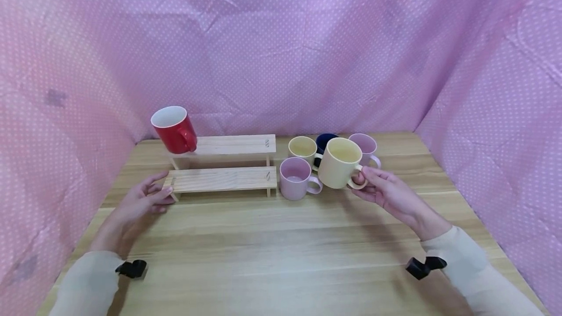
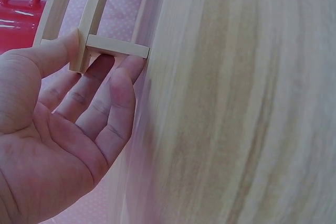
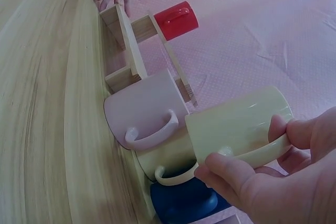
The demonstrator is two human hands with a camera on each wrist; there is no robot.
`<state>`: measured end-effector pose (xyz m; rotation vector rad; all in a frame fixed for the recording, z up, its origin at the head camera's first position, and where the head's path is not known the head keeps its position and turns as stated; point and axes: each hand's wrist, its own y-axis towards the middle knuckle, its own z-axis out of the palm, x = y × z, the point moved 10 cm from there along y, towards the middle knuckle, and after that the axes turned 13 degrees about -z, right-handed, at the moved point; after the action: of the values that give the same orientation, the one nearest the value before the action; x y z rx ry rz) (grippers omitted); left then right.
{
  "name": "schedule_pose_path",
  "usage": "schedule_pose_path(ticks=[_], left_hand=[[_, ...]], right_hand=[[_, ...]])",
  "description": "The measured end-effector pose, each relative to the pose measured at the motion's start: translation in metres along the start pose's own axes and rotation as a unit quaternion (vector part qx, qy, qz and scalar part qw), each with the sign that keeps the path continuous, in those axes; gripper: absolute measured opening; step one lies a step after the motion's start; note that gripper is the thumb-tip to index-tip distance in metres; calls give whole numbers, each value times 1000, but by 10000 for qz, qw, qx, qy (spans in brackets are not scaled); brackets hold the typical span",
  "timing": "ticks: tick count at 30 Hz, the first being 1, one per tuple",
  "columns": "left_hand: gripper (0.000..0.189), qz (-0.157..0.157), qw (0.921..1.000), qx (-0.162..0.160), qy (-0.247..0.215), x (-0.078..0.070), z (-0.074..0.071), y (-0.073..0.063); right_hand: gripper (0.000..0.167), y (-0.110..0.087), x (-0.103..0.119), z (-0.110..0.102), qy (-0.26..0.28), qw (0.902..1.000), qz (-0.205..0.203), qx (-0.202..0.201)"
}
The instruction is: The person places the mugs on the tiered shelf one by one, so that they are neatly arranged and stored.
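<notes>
My right hand (image 1: 388,194) holds a pale yellow mug (image 1: 338,165) by its handle, lifted above the table and slightly tilted. At the left, my left hand (image 1: 147,196) grips the end of the lower front wooden shelf (image 1: 224,179); in the left wrist view its thumb (image 2: 63,51) lies on the board's edge and its fingers are by the leg. On the left of the higher back shelf (image 1: 232,144) stands a red mug (image 1: 173,133) with a white inside. A pink mug (image 1: 294,182) stands just right of the front shelf.
Behind the lifted mug stand another yellow mug (image 1: 302,147), a dark blue mug (image 1: 327,141), partly hidden, and a second pink mug (image 1: 365,146). All rest on the wooden table (image 1: 263,257). Pink dotted cloth (image 1: 281,52) hangs around its back and sides.
</notes>
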<state>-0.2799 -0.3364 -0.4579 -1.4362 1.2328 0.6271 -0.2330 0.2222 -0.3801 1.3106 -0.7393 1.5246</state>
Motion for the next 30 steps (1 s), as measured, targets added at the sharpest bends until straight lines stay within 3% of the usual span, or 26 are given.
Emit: schedule_pose_path(ticks=[10,18,30], left_hand=[[77,67,10000,30,-23,-5,1,3],[78,63,10000,56,9,-9,1,3],[78,-33,10000,37,29,-1,-2,3]], right_hand=[[30,13,11,12,-112,9998,-85,140],[28,41,13,39,-3,9999,26,106],[27,83,8,88,164,9996,203,140]])
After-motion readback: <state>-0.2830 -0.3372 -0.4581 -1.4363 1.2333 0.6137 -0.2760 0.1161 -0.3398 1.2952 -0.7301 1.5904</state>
